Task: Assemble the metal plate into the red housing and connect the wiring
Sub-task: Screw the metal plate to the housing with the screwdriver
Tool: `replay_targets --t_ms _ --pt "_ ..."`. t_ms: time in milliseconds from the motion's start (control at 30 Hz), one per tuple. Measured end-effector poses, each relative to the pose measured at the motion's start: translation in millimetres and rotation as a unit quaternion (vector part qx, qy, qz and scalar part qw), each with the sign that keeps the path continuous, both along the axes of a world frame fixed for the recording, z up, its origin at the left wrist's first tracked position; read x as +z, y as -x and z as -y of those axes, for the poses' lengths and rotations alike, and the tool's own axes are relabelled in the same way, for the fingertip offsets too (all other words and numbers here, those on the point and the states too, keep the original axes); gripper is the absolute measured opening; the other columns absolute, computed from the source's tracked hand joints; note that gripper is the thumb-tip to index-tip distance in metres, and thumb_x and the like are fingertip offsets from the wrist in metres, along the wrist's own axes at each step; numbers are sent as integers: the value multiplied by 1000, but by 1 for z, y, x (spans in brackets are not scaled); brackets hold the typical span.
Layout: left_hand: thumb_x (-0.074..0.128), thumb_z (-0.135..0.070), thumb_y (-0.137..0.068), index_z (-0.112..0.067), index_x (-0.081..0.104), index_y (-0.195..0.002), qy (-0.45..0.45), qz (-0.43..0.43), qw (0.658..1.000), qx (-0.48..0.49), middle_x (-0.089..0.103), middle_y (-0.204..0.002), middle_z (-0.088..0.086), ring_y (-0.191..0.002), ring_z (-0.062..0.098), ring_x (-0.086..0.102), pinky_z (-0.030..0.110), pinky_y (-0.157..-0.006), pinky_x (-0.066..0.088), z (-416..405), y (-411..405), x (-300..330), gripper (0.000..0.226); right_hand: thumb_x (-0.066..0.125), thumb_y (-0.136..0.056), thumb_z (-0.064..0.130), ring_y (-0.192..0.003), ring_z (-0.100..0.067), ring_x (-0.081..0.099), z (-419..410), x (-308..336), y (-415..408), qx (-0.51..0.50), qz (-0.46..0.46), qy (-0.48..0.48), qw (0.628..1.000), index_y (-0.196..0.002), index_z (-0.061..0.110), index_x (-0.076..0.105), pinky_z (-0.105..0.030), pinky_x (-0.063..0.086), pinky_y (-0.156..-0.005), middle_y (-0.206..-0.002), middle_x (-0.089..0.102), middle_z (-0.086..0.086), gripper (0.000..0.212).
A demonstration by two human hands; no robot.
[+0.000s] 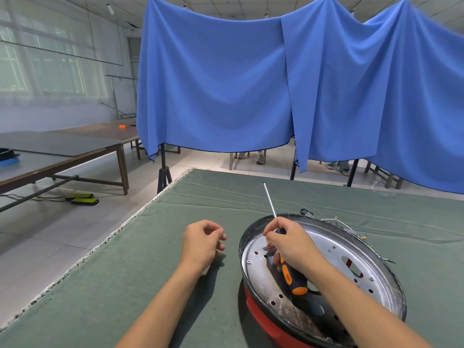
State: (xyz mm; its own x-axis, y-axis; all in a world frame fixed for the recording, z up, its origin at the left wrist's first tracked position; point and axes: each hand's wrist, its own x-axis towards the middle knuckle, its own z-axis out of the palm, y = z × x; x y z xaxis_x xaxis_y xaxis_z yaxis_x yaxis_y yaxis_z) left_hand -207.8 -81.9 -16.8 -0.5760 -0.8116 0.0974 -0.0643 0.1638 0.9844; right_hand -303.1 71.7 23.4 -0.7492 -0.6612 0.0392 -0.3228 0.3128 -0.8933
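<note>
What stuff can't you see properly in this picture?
Head view only:
- Metal plate: the right hand, forearm and screwdriver cover its middle.
- Red housing: bottom edge cuts it off.
- Wiring: too thin to trace.
- Left hand: curled fingers hide its palm.

- housing (261, 320) showing red, black rim
- metal plate (324, 249) reading silver, dotted with dark round holes
- screwdriver (292, 277) handle showing dark blue with orange patches, shaft silver
- table (175, 285) cloth looking plain dull green
- curtain (251, 84) hanging solid blue
</note>
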Motion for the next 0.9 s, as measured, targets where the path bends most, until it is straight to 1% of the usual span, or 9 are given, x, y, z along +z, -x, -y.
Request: replay_targets --t_ms 67,233,300,367,533,600,667,733,900 --pt "56 5 -89 -3 60 -75 -74 -70 995 -9 64 -65 11 -40 10 55 22 -39 47 -1 -2 8 17 47 -88 2 -36 0 53 0 0 -1 1 -3 -3 1000 -84 10 57 -18 42 -36 -81 61 -13 13" --pt "57 2 -91 -3 65 -86 -197 -194 961 -24 59 -61 7 -44 11 57 22 -43 50 -6 -8 24 11 50 -87 5 -37 -3 56 -2 0 -2 -4 -37 6 999 -83 12 58 -21 46 -39 -84 61 -9 11" --pt "55 1 -92 -1 67 -90 -232 -214 948 -42 58 -59 6 -46 12 58 22 -45 52 -9 -8 28 13 51 -86 6 -37 -7 56 -2 0 -3 -6 -54 14 998 -82 14 58 -31 58 -52 -79 60 -8 11" --pt "54 0 -92 2 67 -87 -258 -223 938 -53 58 -59 6 -45 12 58 23 -46 53 -12 -8 31 14 52 -86 6 -37 -9 55 -1 -1 -4 -7 -58 18 998 -81 15 58 -40 61 -64 -74 58 -7 12" --pt "58 -2 -89 4 66 -80 -299 -222 925 -77 59 -56 5 -44 10 58 22 -46 54 -19 -10 36 13 51 -86 7 -39 -5 58 0 -2 -3 -2 -55 14 998 -82 15 58 -43 60 -69 -76 59 -9 11" --pt "62 -4 -86 3 65 -79 -311 -224 920 -84 59 -53 3 -42 8 56 21 -44 53 -20 -10 38 10 51 -87 7 -38 -6 58 0 -1 -3 -2 -54 10 999 -82 14 58 -41 61 -66 -76 58 -10 10" --pt "65 -4 -83 0 63 -78 -325 -224 915 -87 60 -52 3 -40 8 56 20 -42 52 -22 -11 40 7 51 -87 8 -38 -6 57 -1 0 -3 -3 -58 3 998 -82 14 58 -32 58 -54 -79 59 -11 10" --pt "66 -3 -83 -1 61 -78 -337 -223 910 -90 62 -53 4 -40 8 57 20 -42 52 -23 -12 41 7 51 -87 8 -38 -5 57 -2 0 -3 -5 -59 0 998 -83 14 58 -24 50 -43 -81 60 -11 10" --pt "59 1 -88 4 60 -88 -350 -226 903 -103 71 -64 12 -47 12 65 20 -45 53 -23 -13 40 3 50 -88 7 -36 -4 55 -3 2 -6 -1 -70 8 997 -84 15 58 -17 41 -39 -83 62 -10 12"
